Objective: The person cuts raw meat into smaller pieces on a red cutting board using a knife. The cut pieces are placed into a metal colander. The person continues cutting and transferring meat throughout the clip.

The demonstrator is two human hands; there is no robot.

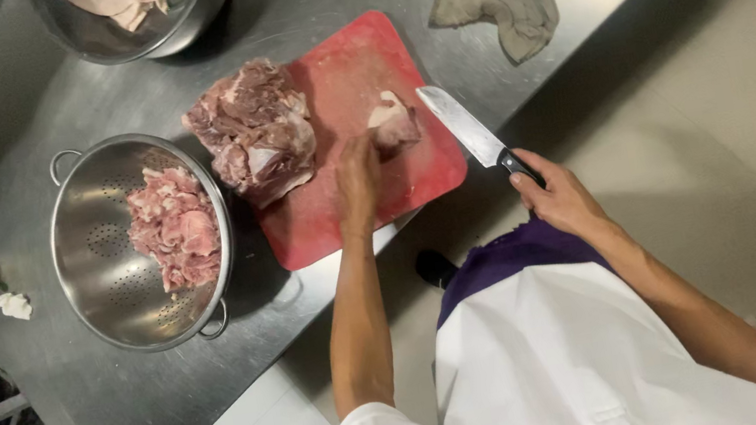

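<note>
The left hand [357, 167] rests on a red cutting board [346, 76], its fingers pressed down together on the near edge of a small piece of meat [394, 119], which lies just beyond the fingertips toward the board's right side. The right hand [552, 195] is wrapped tight around the black handle of a knife [471, 132]; the blade points up and left, its tip just beside the small piece. A large slab of meat [254, 131] sits on the board's left part. A metal colander [105, 276] with cut meat stands left of the board on the steel table [127, 414].
</note>
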